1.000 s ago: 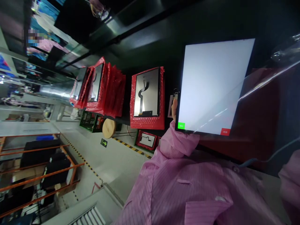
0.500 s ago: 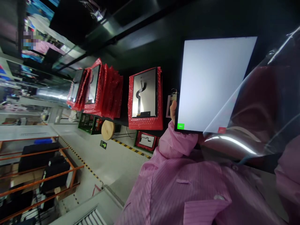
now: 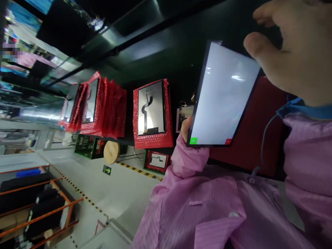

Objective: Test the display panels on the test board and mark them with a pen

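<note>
A lit display panel point(image 3: 225, 93) glows white, with a small green box and a small red box along its near edge. My left hand point(image 3: 185, 128) grips the panel's left edge from beneath; a thumb shows there and the other fingers are hidden behind. The panel is tilted. Over its upper right corner hovers my right hand point(image 3: 298, 48), thumb and fingers apart, with nothing seen between them. A blue wrist strap point(image 3: 303, 109) with a cord circles my right wrist. Beside my left thumb lies a small circuit board point(image 3: 183, 114) with wires.
To the left, a panel with a dark ribbon cable point(image 3: 153, 107) rests on red bubble bags point(image 3: 155, 141). Farther left stand stacked red bubble bags point(image 3: 114, 110) with more panels. A dark red mat point(image 3: 264, 138) lies right of the lit panel. A round wooden stool point(image 3: 111, 152) stands beyond the bench.
The clear film that spread over the panel's right side is out of view. My right hand has come in from the right. The lit panel has tilted more in my left hand.
</note>
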`<action>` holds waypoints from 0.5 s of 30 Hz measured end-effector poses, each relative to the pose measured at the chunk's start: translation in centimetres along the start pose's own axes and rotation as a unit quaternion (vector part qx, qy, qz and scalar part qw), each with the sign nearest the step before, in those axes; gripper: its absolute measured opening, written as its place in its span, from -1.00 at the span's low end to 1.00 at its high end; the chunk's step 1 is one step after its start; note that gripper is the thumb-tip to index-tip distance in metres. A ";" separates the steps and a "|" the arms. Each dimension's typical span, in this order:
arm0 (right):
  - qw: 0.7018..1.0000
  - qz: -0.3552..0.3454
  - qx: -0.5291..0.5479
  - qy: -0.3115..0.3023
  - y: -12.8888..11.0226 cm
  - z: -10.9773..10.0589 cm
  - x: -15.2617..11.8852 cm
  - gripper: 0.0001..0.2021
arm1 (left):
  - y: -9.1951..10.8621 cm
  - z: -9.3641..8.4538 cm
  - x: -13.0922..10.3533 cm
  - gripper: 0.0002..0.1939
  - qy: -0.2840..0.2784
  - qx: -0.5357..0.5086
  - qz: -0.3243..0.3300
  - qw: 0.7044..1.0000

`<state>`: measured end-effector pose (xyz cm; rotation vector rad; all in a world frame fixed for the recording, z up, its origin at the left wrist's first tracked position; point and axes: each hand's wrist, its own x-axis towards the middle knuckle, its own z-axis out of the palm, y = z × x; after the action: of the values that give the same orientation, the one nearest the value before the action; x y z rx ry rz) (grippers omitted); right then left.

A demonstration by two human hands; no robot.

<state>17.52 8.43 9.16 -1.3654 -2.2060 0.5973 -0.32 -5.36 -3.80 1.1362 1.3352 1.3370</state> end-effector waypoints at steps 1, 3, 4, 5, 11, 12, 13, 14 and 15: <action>1.000 -0.016 -0.025 0.008 -0.4 0.0 0.1 -0.31 | 0.9 0.2 0.2 -0.22 -0.018 -0.019 0.000 1.000; 1.000 -0.001 -0.013 -0.002 -0.6 0.1 0.2 -0.29 | 2.6 0.8 0.9 -0.34 -0.077 -0.041 0.006 0.996; 1.000 0.018 0.002 -0.006 -0.4 0.2 0.4 -0.30 | 3.2 1.3 1.3 -0.36 -0.111 -0.038 0.017 0.993; 0.999 0.033 0.009 -0.004 -0.2 0.2 0.5 -0.33 | 3.7 1.9 1.8 -0.34 -0.139 -0.033 0.036 0.989; 0.996 0.076 0.042 0.021 1.5 0.0 1.2 -0.57 | 4.7 4.4 2.6 -0.47 -0.187 0.056 0.156 0.968; 0.996 0.077 0.050 0.018 1.7 -0.1 1.2 -0.59 | 4.8 4.2 2.1 -0.49 -0.174 0.092 0.172 0.965; 0.995 0.079 0.051 0.016 1.8 -0.2 1.2 -0.60 | 4.9 3.7 1.6 -0.51 -0.146 0.131 0.187 0.963; 0.996 0.081 0.045 0.011 1.9 -0.2 1.2 -0.61 | 4.8 3.1 0.9 -0.52 -0.103 0.175 0.200 0.959; 0.996 0.084 0.037 0.008 1.9 -0.3 1.1 -0.61 | 4.5 2.4 0.1 -0.54 -0.047 0.229 0.213 0.949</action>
<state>18.58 10.28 8.44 -1.5205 -2.0489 0.7176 2.05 -4.94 0.66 1.8690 1.4202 1.2746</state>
